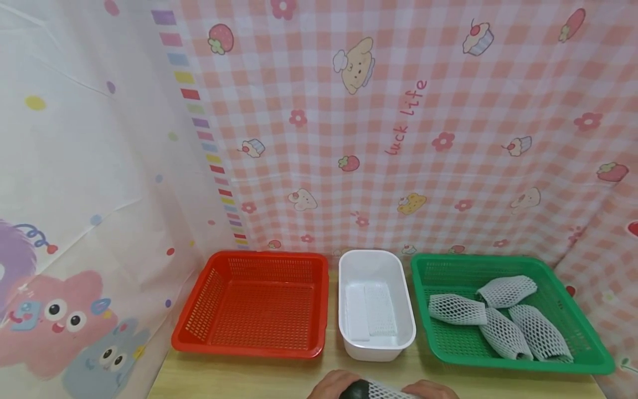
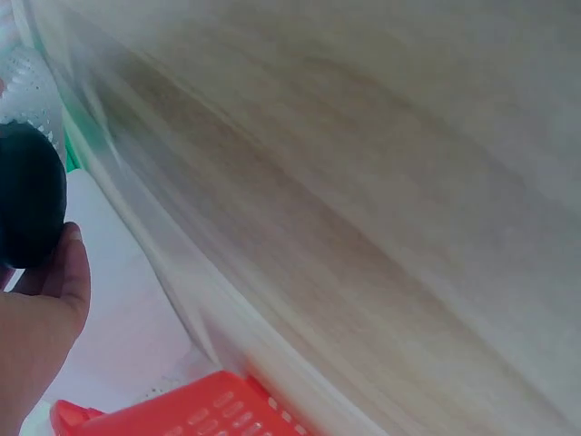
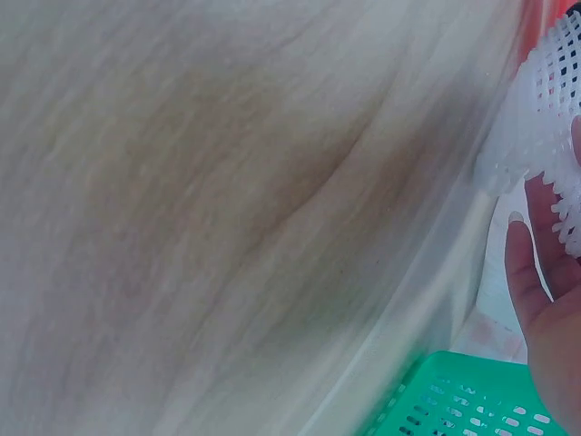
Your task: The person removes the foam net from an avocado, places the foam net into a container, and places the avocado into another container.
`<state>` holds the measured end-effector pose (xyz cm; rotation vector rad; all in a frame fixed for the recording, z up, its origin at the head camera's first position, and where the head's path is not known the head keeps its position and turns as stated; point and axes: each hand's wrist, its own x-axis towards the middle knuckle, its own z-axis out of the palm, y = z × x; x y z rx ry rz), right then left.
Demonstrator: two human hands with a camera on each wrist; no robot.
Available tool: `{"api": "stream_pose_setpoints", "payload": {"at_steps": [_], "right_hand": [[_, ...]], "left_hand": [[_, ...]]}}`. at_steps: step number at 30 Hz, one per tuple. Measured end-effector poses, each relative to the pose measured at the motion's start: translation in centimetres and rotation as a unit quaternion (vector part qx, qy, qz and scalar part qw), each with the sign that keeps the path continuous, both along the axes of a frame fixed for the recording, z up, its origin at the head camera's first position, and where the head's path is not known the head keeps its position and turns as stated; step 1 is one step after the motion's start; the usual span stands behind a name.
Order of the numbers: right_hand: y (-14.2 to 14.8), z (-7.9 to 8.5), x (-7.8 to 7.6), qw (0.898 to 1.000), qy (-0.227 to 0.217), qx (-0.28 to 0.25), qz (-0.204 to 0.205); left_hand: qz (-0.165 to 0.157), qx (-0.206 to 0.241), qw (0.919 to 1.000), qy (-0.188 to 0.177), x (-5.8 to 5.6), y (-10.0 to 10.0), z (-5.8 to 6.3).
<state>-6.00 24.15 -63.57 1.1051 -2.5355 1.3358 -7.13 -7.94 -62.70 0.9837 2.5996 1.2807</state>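
Observation:
At the front edge of the head view, a smooth dark green, rounded fruit or vegetable (image 1: 355, 389) lies partly inside a white foam net sleeve (image 1: 384, 391). Its exact kind cannot be told. My left hand (image 1: 333, 384) grips the bare dark end, with thumb and fingers round it in the left wrist view (image 2: 45, 313). The right hand (image 1: 430, 389) holds the net end; in the right wrist view its fingers (image 3: 531, 272) are at the sleeve's frilled edge. Both hands are cut off by the frame, and the item's underside is hidden.
A red basket (image 1: 269, 350) stands at the left of the wooden table (image 1: 199, 377). In the middle is a white tub (image 1: 376, 353) with flat white net sleeves (image 1: 381, 310). A green basket (image 1: 518, 366) at the right holds several net-wrapped items (image 1: 503, 332). A checked curtain (image 1: 374, 133) hangs behind.

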Motion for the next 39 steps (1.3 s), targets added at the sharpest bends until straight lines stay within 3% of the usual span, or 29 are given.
{"api": "stream_pose_setpoints", "payload": {"at_steps": [10, 17, 19, 22, 25, 32, 35, 39], "right_hand": [[0.2, 1.5, 0.6, 0.999, -0.035, 0.025, -0.028], [0.1, 2.0, 0.9, 0.998, -0.017, 0.03, -0.054], [0.1, 2.2, 1.0, 0.998, -0.006, 0.031, -0.057], [0.2, 2.5, 1.0, 0.998, 0.016, 0.027, -0.052], [0.1, 3.0, 1.1, 0.998, 0.042, 0.013, -0.047], [0.4, 4.0, 1.2, 0.996, 0.067, 0.008, -0.055], [0.2, 4.9, 1.4, 0.994, 0.075, 0.01, -0.074], [-0.6, 5.9, 1.9, 0.99, 0.08, -0.023, -0.115]], "left_hand": [[0.008, -0.011, 0.9999, 0.006, 0.2, -0.8, 0.9], [0.033, 0.009, 0.9976, -0.06, 0.5, -1.6, 2.4], [0.04, 0.023, 0.9979, -0.045, 0.7, -1.8, 2.6], [0.039, 0.04, 0.9978, 0.036, 0.8, -2.1, 2.6], [0.05, 0.051, 0.9926, 0.098, 0.8, -2.4, 2.9], [0.124, 0.054, 0.9854, 0.103, 1.1, -3.2, 4.5], [0.163, 0.052, 0.978, 0.119, 1.0, -3.4, 4.9], [0.194, 0.071, 0.9619, 0.18, 0.4, -3.9, 4.9]]}}
